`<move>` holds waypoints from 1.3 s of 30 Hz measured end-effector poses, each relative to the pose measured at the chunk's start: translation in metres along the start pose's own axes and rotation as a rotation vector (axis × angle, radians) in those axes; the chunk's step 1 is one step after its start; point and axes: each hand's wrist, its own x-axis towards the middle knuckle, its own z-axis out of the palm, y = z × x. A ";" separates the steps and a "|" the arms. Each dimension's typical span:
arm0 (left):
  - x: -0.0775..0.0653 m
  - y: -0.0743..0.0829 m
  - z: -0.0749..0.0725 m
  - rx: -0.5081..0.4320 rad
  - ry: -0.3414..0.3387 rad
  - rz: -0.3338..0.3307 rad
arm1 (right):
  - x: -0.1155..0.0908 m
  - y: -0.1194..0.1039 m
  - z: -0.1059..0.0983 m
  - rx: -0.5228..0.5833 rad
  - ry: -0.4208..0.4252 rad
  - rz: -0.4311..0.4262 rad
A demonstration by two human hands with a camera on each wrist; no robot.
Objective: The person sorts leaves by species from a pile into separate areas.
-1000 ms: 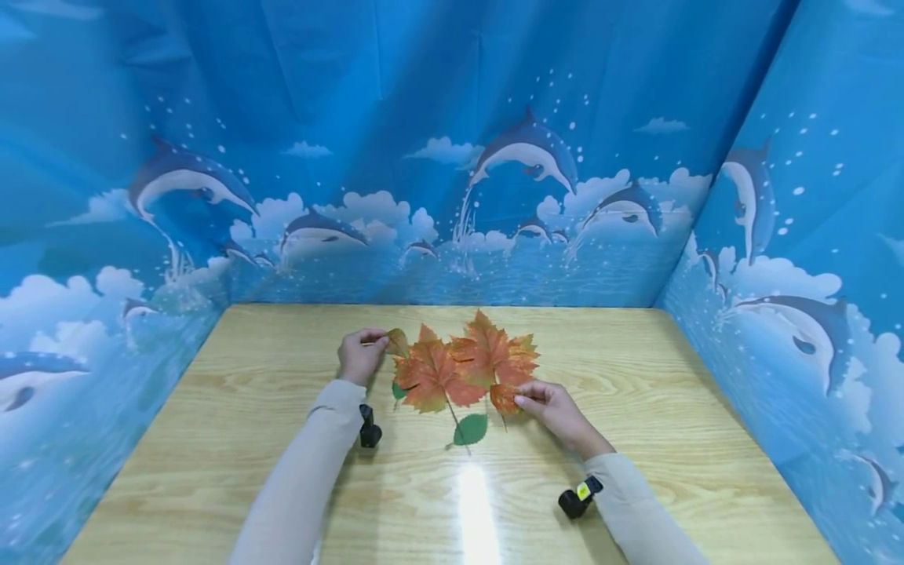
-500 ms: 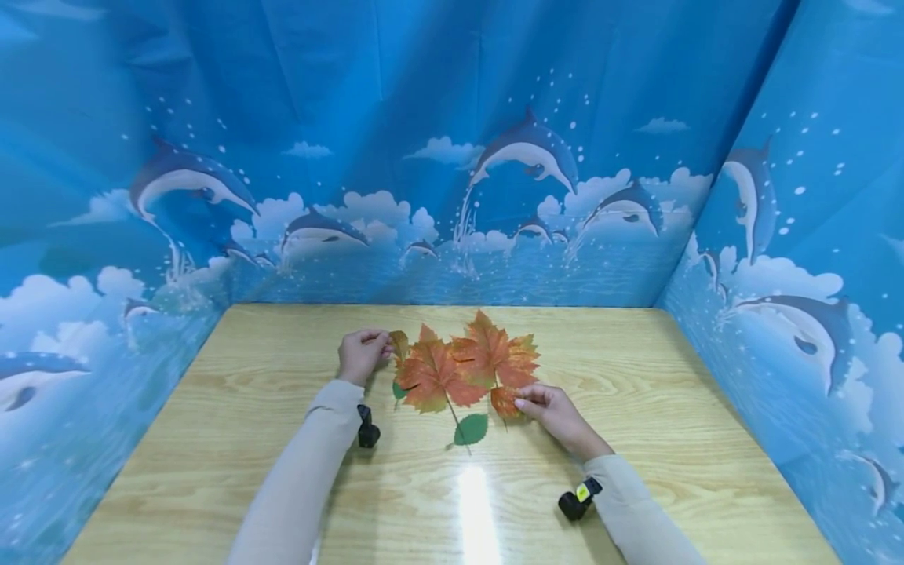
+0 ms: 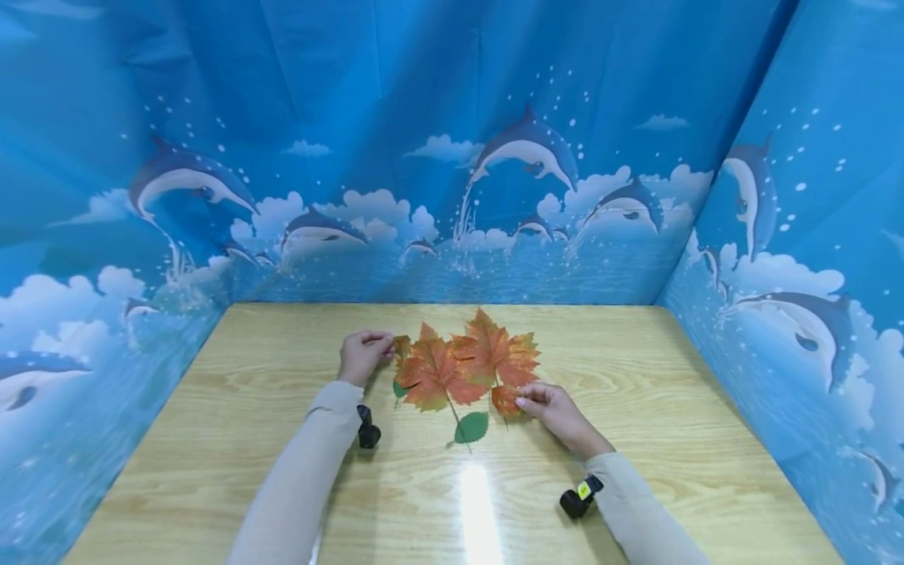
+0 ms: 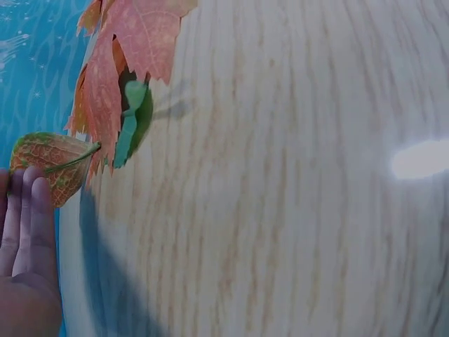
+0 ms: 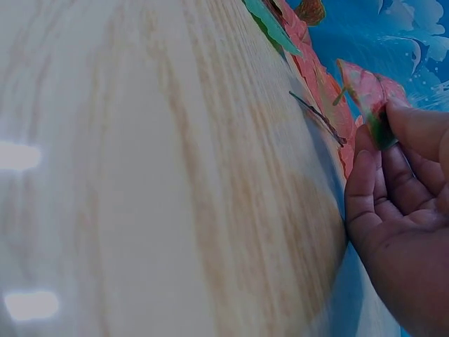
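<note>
My left hand pinches a small brownish-green leaf by its edge, just left of the larger leaves. A small orange-red leaf is held between the thumb and fingers of my right hand. Between the hands, two big orange maple leaves lie side by side, partly overlapping. Below their stems rests a green leaf. Another green leaf shows partly from under the left maple leaf, the rest of it hidden.
The leaves lie on a wood-grain table. A blue curtain printed with dolphins stands behind it and at both sides. Bright light reflects off the table near the front.
My left hand has shifted slightly to the right, bringing the brownish-green leaf closer over the left maple leaf. The right hand has stayed almost still with its leaf.
</note>
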 end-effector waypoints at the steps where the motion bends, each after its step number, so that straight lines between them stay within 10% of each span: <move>1: 0.000 0.000 0.000 -0.007 -0.005 -0.003 | 0.000 0.000 0.000 0.000 0.000 0.001; 39: -0.012 0.001 0.003 -0.116 -0.093 -0.001 | 0.006 -0.007 0.007 0.136 0.045 -0.002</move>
